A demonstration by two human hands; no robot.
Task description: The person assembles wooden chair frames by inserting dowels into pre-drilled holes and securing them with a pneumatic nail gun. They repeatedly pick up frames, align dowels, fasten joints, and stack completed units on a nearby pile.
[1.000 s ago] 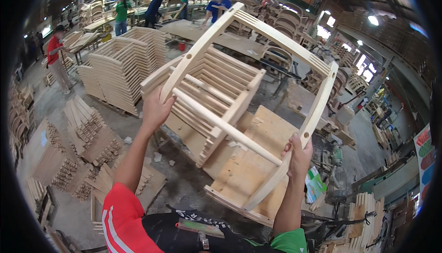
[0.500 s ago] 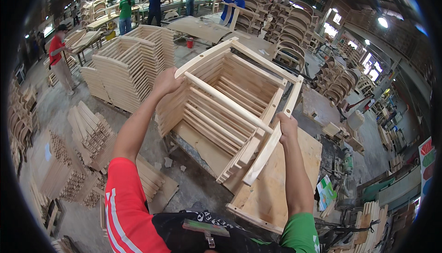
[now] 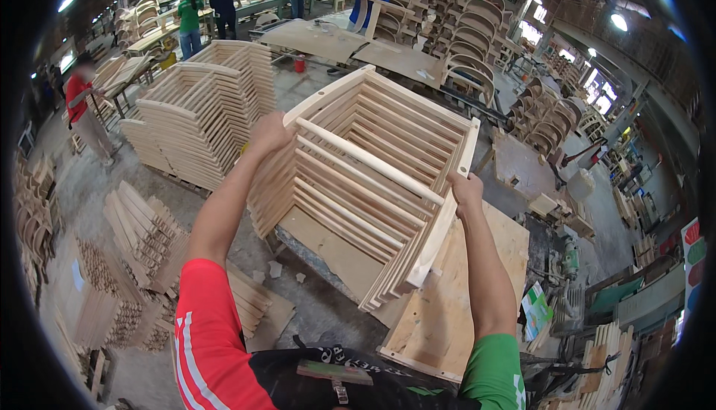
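Note:
A pale four-sided wooden frame [image 3: 365, 159] lies level along the top of a stack of like frames [image 3: 349, 229], its rails lined up with those below. My left hand [image 3: 270, 137] is closed around its left side, near the corner where a round rail joins. On the opposite side, my right hand [image 3: 466, 191] grips the frame's right member, fingers wrapped over the edge. Through the open middle, the stacked rails show, and a brown board [image 3: 328, 244] lies underneath. Whether the top frame bears fully on the one below cannot be made out.
Beside my right arm is a plywood sheet [image 3: 447, 291]. Another stack of frames [image 3: 190, 115] stands to the left, with bundled wooden strips [image 3: 142, 224] nearer. Curved wooden parts [image 3: 477, 33] are piled at the back right. A person in red [image 3: 80, 104] stands far left.
The frame has come down and turned into line with the stack, with both my hands still holding it. Its near right end has moved away from me.

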